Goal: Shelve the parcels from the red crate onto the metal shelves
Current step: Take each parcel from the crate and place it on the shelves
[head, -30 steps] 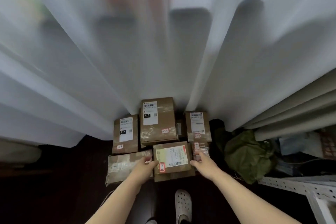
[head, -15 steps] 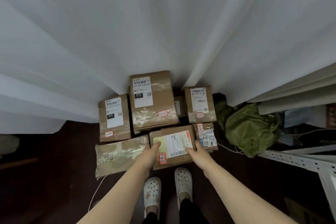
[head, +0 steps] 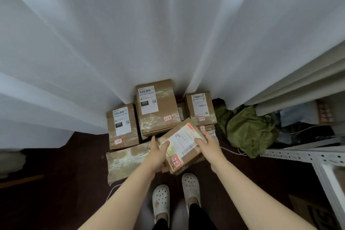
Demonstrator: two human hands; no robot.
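A small brown cardboard parcel (head: 183, 145) with a white shipping label and a red-edged sticker is lifted and tilted above the pile. My left hand (head: 157, 152) grips its left edge, thumb on top. My right hand (head: 207, 144) grips its right side, fingers over the label. Below it several more brown parcels lie on the dark floor: a tall one (head: 156, 106), one to its left (head: 122, 126), one at the right (head: 200, 107) and a flat taped one (head: 127, 162). A white perforated metal shelf (head: 306, 156) stands at the right. No red crate shows.
White curtains (head: 149, 24) hang right behind the parcels. A crumpled green cloth (head: 250, 130) lies between the pile and the shelf. My feet in white clogs (head: 190, 188) stand just in front of the pile on the dark floor.
Both hands have lifted the labelled parcel off the pile and turned it at an angle. The view has tipped down, so both feet show.
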